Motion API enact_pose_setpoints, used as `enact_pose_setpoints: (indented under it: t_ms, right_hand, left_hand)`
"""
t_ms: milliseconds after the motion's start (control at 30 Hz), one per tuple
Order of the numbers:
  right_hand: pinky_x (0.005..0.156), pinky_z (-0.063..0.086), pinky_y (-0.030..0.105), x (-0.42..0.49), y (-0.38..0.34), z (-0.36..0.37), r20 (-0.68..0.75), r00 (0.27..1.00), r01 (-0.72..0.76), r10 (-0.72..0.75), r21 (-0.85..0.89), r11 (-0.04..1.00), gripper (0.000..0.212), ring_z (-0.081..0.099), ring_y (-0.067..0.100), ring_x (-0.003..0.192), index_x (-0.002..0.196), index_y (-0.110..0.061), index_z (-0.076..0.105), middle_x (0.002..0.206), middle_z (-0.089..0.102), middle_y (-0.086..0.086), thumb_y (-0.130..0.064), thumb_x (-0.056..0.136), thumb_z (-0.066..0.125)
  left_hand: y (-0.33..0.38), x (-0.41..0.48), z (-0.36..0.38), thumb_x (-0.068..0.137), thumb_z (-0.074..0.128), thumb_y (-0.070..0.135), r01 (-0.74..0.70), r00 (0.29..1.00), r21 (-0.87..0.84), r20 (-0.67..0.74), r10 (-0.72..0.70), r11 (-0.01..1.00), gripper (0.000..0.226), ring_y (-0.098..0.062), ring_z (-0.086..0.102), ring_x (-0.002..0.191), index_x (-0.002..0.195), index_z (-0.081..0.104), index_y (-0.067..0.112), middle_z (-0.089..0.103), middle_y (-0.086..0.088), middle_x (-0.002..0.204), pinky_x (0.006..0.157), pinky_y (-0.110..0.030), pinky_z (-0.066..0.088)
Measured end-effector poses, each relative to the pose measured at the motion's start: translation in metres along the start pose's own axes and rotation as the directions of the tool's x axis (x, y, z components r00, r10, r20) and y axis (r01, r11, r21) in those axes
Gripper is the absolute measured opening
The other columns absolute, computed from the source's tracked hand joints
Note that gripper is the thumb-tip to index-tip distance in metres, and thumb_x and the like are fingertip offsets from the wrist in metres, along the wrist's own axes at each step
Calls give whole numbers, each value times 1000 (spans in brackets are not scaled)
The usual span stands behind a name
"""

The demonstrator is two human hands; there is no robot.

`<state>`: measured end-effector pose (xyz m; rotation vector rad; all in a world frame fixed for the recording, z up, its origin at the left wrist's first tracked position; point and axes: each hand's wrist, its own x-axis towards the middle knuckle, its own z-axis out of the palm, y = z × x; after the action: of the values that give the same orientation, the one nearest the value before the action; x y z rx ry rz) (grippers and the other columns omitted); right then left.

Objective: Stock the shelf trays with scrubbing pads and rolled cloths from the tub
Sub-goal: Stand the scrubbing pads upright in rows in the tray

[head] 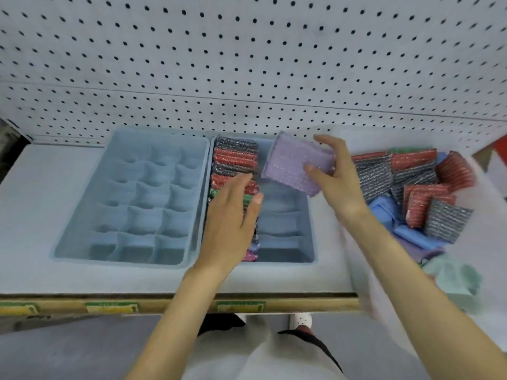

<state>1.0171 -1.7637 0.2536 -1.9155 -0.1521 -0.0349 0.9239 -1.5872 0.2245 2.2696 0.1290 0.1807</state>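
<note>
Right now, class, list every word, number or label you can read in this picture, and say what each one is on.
No text can be read here.
Green and yellow tags on the shelf edge: print too blurred to read.
Purple pad in the right hand: no print visible.
Trays, tub and pegboard: no writing visible.

wall: white pegboard (247, 50) | shelf (41, 201): pale | floor (82, 349): grey
</note>
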Motion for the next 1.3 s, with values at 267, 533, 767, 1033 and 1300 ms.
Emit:
enact_pose_setpoints:
  t_ms: [267,533,767,1033,1300]
  right_hand:
    - [65,36,8,91,30,21,80,991,122,-103,-284,951,13,52,-3,72,87,-15,62,79,59,-14,-9,80,71]
    - [76,48,31,118,61,34,294,928,344,-230,-434,833,26,59,20,88,99,-9,60,95,61,0,3,77,65]
    - [68,50,34,119,78,42,376,877,481,-299,-670,566,21,58,35,81,90,-8,70,89,62,13,0,71,76]
    - [74,51,40,113,46,31,312,940,315,-136,-646,696,27,61,28,87,114,-12,66,108,58,9,-7,91,53]
    - [69,49,24,39,30,-109,-22,987,131,-156,-440,888,20,61,16,71,102,-12,70,90,62,3,-4,85,62]
  left_hand:
    - [-36,44,46,88,-10,56,-82,972,613,225,-74,786,71,-22,-8,147,152,3,28,-1,-5,161,118,-49,-3]
    - [-46,43,44,98,15,51,-109,982,603,191,-10,790,63,-27,29,142,147,29,15,35,-10,152,113,-52,18]
    - [-43,45,43,99,13,48,-108,985,619,170,2,778,62,-28,35,139,143,38,14,41,-9,148,110,-53,15]
    - [-42,45,41,97,3,52,-34,993,478,113,-23,878,68,-20,21,144,144,37,16,32,-5,153,117,-46,3]
    - [59,44,70,98,31,40,1,1000,-213,8,1,977,40,-5,47,119,126,53,23,55,4,127,103,-19,33]
